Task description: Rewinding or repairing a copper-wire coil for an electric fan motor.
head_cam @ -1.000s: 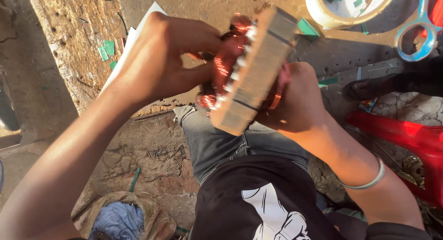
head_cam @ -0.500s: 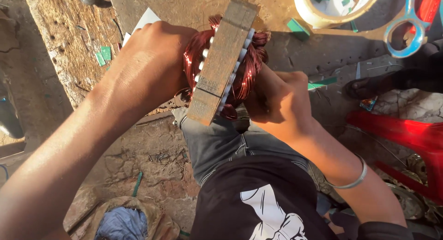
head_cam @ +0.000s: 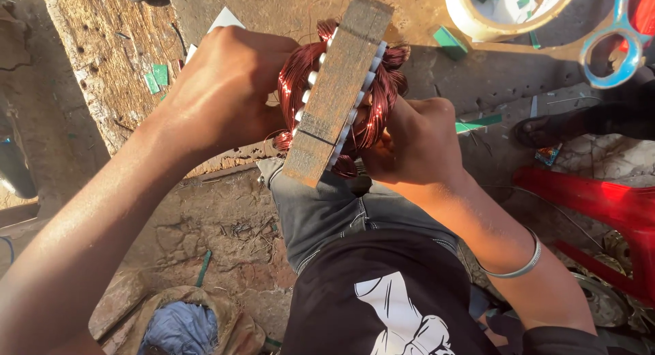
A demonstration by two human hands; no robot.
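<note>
- Head view: left hand [head_cam: 225, 89] and right hand [head_cam: 416, 140] both wrapped snug around a motor core [head_cam: 338, 89], held up above the lap, near the wooden worktop [head_cam: 102, 62].
- Fingers curl into the copper coils [head_cam: 382, 99] on each side.
- I'd support the metal block, not squash wire.
- Tape roll [head_cam: 477, 24] and scissors [head_cam: 617, 41] sit far right.

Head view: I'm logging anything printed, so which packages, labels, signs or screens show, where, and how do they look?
Small wrapper: on the ground at right, beside the dark sandal; crumpled, blue and red.
White paper sheet: on the wooden bench, behind the left hand; flat, plain corner.
No signs or screens.
</note>
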